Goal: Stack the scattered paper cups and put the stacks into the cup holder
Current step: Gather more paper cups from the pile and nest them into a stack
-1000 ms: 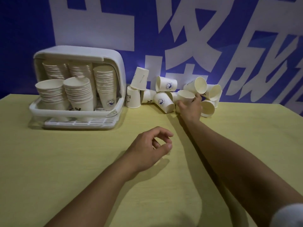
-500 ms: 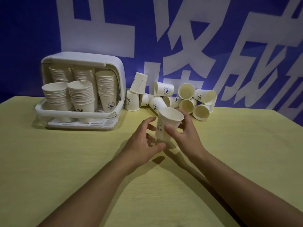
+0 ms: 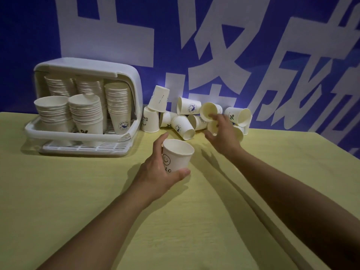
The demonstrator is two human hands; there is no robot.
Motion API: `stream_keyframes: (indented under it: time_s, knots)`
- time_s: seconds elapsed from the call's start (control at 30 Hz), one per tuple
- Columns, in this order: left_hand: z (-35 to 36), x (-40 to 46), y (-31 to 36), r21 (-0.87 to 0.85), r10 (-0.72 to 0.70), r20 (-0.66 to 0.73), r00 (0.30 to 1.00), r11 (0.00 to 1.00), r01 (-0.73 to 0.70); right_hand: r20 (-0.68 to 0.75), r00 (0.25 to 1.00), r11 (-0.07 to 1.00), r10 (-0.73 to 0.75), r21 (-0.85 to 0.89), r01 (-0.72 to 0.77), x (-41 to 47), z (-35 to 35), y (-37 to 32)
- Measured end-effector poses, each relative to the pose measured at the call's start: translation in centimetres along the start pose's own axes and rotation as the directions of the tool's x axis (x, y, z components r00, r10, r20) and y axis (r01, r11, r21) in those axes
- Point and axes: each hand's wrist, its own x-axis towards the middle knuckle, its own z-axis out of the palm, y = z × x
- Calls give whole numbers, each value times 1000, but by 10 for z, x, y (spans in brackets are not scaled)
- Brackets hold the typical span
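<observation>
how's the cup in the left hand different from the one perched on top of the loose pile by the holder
The smiley cup stands upright, mouth up, gripped by the left hand; the perched cup is inverted and tilted, resting on another cup, untouched. The smiley cup sits out front on the table; the perched cup is back by the wall. Both are white paper cups of the same shape.

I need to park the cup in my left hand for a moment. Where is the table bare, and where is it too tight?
Bare: the yellow table in front of the cup holder, and the wide stretch right of the right hand. Crowded: the pile of loose cups against the wall, beside the holder. The left hand holds the smiley cup over clear tabletop.
</observation>
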Motion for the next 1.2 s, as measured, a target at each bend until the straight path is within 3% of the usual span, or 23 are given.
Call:
stream_keyframes:
  time_s: [0.07, 0.2, 0.47, 0.57, 0.73, 0.87, 0.93, 1.2]
  knots:
    - [-1, 1, -2, 8, 5, -7, 1000, 1000, -5, 4, 1000, 981, -17, -195, 18, 30, 2, 17]
    - [-2, 5, -5, 35, 6, -19, 1000, 999, -5, 28, 993, 915, -115, -386, 117, 67, 4, 38]
    - [1, 9, -10, 65, 11, 0, 1000, 998, -11, 94, 974, 853, -205, -471, 225, 91, 14, 45]
    - [1, 9, -10, 79, 8, 9, 1000, 997, -9, -11, 981, 905, -193, -388, 174, 85, 10, 40]
    - [0, 6, -3, 70, 57, 44, 997, 996, -60, -152, 985, 997, -83, -8, 83, 50, -11, 8]
    - [1, 2, -1, 105, 53, 54, 997, 993, -58, 24, 999, 928, -24, 373, 13, 9, -37, -28]
    - [3, 2, 0, 104, 43, 57, 997, 993, -49, 121, 992, 884, -31, 466, -29, -10, -46, -42]
    - [4, -3, 4, 46, 88, 54, 995, 995, -90, 410, 905, 924, -110, 378, -59, -64, -37, -62]
